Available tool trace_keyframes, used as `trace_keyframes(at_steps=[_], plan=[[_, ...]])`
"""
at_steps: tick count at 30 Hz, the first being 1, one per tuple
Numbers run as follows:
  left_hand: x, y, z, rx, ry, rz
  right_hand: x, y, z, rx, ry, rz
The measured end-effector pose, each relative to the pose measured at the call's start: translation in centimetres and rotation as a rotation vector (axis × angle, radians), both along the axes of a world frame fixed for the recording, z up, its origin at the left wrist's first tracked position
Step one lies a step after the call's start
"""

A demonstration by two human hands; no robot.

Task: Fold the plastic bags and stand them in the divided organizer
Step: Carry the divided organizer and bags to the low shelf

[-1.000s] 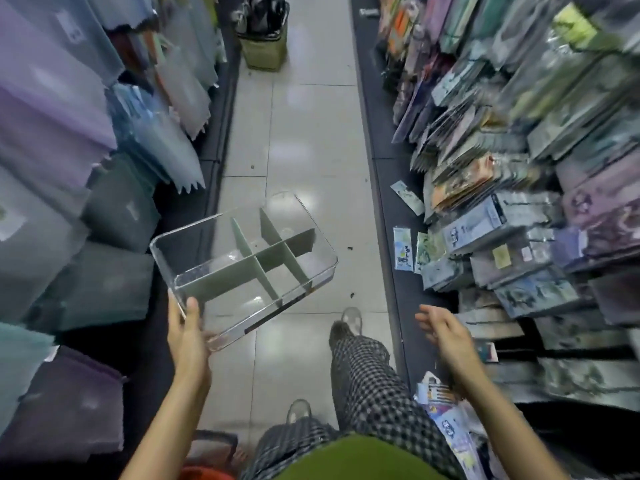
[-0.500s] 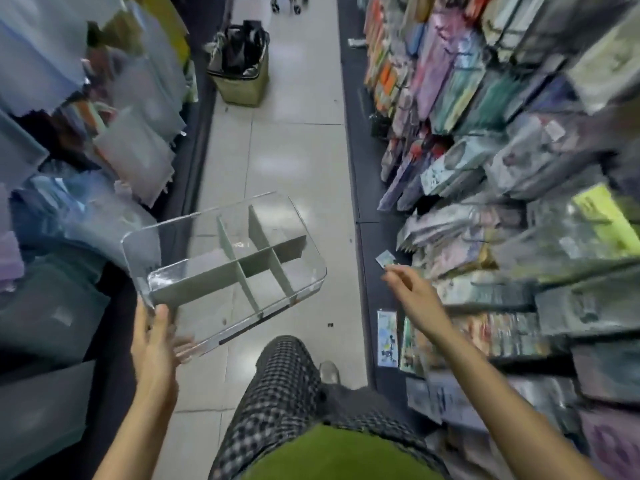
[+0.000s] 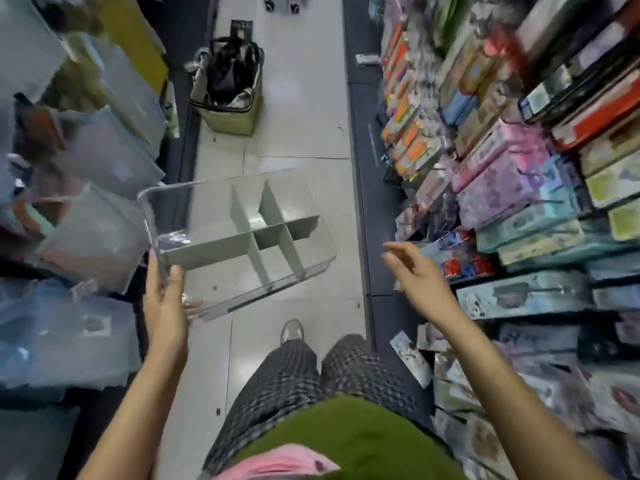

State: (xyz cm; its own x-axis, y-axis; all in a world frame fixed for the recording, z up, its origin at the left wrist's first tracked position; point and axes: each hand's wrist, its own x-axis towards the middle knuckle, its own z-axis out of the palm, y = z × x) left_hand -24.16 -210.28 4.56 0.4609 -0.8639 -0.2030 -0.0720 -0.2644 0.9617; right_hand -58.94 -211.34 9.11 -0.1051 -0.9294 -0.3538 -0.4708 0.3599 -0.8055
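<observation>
**Clear organizer carried in one hand, no bags in it yet**

Now the left hand point(image 3: 165, 299) grasps the divided organizer point(image 3: 239, 237) at its near corner, with the thumb on the inside of the transparent wall and the fingers underneath. The organizer is held in the air above the floor point(image 3: 298, 98) of a shop aisle, a little tilted, and its grey-green dividers point(image 3: 258, 233) make several compartments. All of them look empty.

The right hand point(image 3: 420, 278) is released, its fingers spread and relaxed, and it holds nothing. It reaches toward the shelves point(image 3: 519, 209) on the right side, which are full of colourful packets. On the left side hang many soft translucent bags point(image 3: 100, 237); whether these are the bags for the task, I cannot tell.

I judge that the organizer is light but stiff, made of hard smooth plastic, so it can slip when only one corner is pinched. A hold with two hands on opposite walls would be more safe, or a flat place to put it down. The plastic bags will probably be thin, limp and slippery, so each one should be pressed flat and taken at its edges for folding. A folded bag may open again unless it leans against a divider.
</observation>
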Motion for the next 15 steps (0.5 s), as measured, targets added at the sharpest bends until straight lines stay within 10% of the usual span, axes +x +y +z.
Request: trace_keyframes(at_steps=[15], plan=[[-12.1,-44.4,0.5,0.175,0.156,0.065,-10.2,-42.7,-1.2,-0.025,-0.086,-0.093]])
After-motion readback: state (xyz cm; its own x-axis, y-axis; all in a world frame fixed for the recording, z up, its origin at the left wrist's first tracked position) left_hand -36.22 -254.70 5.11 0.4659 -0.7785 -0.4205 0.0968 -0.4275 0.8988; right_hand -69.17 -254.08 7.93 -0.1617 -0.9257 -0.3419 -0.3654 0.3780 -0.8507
